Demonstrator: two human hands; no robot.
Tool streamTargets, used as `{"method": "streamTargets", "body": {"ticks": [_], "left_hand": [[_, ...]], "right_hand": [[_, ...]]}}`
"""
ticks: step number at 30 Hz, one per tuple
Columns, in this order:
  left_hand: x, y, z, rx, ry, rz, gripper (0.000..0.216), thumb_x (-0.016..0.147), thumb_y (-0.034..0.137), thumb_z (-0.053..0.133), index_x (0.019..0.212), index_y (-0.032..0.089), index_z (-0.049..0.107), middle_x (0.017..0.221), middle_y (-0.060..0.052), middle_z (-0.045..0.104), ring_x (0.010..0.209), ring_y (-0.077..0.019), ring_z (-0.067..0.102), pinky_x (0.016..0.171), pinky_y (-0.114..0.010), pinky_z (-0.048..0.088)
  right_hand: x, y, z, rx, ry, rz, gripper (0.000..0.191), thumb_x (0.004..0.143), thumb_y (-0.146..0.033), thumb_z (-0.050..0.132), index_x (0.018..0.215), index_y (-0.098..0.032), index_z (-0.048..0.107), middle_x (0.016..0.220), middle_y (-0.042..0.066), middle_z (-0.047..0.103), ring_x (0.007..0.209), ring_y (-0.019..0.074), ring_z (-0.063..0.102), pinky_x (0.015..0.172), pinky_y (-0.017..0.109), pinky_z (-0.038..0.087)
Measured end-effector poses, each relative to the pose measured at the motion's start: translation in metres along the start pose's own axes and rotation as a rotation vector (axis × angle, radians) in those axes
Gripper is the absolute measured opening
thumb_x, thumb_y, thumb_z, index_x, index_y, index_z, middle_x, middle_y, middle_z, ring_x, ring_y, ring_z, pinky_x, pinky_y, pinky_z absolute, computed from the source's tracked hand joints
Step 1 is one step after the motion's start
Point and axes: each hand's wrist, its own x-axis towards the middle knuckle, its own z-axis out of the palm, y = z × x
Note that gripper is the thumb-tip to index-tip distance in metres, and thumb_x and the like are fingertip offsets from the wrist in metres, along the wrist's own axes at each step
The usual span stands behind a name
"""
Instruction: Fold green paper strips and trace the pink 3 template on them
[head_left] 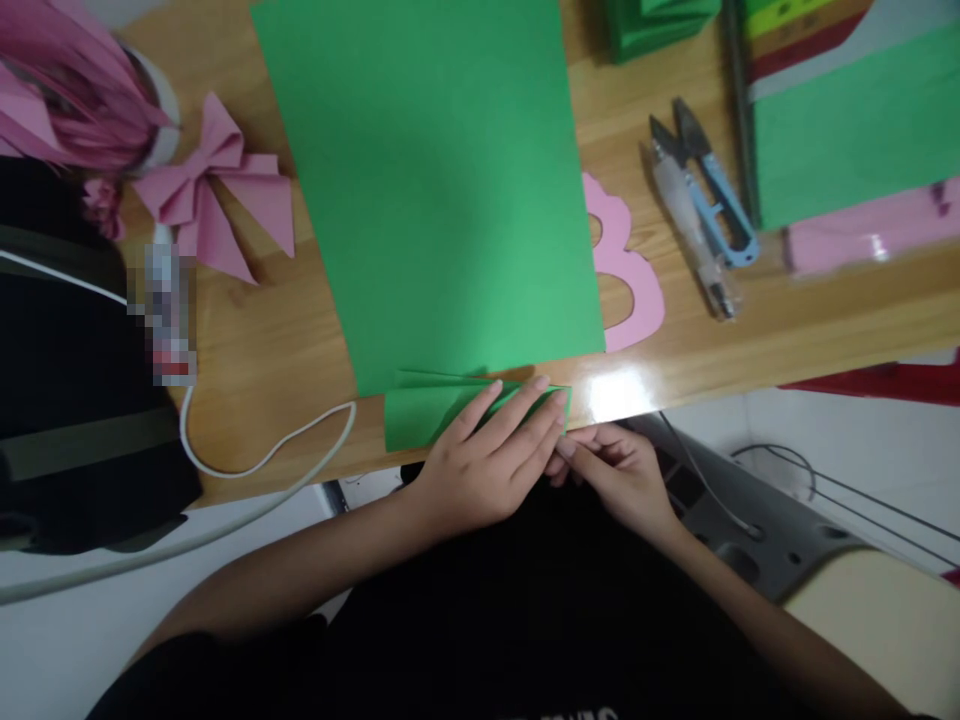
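Observation:
A folded strip of green paper (412, 420) lies along the table's near edge. My left hand (487, 455) rests flat across it, fingers stretched out and pressing it down. At the strip's right end, just off the table edge, my right hand (619, 470) is closed with thumb and fingers pinched at the paper's corner; the pinched part is mostly hidden. Just beyond the strip spreads a large green sheet (435, 190). A pink paper cutout with curved holes (649, 295) sticks out from under the sheet's right side.
Blue-handled thread snips (724, 210) and a clear pen (694, 235) lie to the right, near a green paper pack (855, 130). On the left are a pink paper bow (214, 185), a white cable (270, 455) and a black bag (67, 400). Folded green paper (660, 30) stands at the back.

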Motion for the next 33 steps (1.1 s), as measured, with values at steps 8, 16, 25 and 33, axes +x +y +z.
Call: {"method": "streamTargets", "body": {"ticks": [8, 16, 25, 33], "left_hand": [[-0.027, -0.016, -0.004, 0.037, 0.067, 0.024, 0.028, 0.100, 0.009, 0.045, 0.115, 0.004, 0.068, 0.127, -0.013, 0.069, 0.123, -0.0221, 0.065, 0.111, -0.036, 0.046], [-0.047, -0.023, -0.007, -0.005, 0.103, -0.121, 0.035, 0.099, 0.005, 0.038, 0.122, 0.003, 0.064, 0.127, -0.018, 0.068, 0.135, -0.0253, 0.053, 0.112, -0.040, 0.048], [-0.044, -0.025, -0.007, -0.021, 0.090, -0.157, 0.034, 0.099, 0.005, 0.036, 0.118, 0.004, 0.064, 0.126, -0.017, 0.069, 0.131, -0.0239, 0.057, 0.109, -0.038, 0.049], [-0.041, -0.021, -0.009, 0.037, 0.066, -0.174, 0.033, 0.098, 0.006, 0.038, 0.117, 0.005, 0.066, 0.124, -0.015, 0.070, 0.123, -0.0236, 0.064, 0.106, -0.037, 0.049]], "right_hand": [[0.000, -0.003, 0.004, -0.008, 0.067, 0.068, 0.022, 0.072, -0.039, 0.076, 0.062, -0.021, 0.070, 0.056, 0.002, 0.072, 0.043, 0.0124, 0.063, 0.043, 0.023, 0.051], [-0.002, -0.007, 0.007, -0.050, 0.113, 0.059, 0.028, 0.071, -0.045, 0.077, 0.060, -0.021, 0.069, 0.055, 0.003, 0.072, 0.042, 0.0131, 0.062, 0.041, 0.024, 0.050], [-0.002, -0.008, 0.006, -0.069, 0.089, 0.069, 0.030, 0.072, -0.048, 0.079, 0.061, -0.021, 0.069, 0.055, 0.003, 0.071, 0.043, 0.0132, 0.062, 0.042, 0.025, 0.051], [-0.001, -0.010, 0.009, -0.079, 0.138, 0.075, 0.030, 0.067, -0.048, 0.080, 0.059, -0.022, 0.069, 0.053, 0.003, 0.070, 0.040, 0.0135, 0.061, 0.039, 0.024, 0.048]]}}
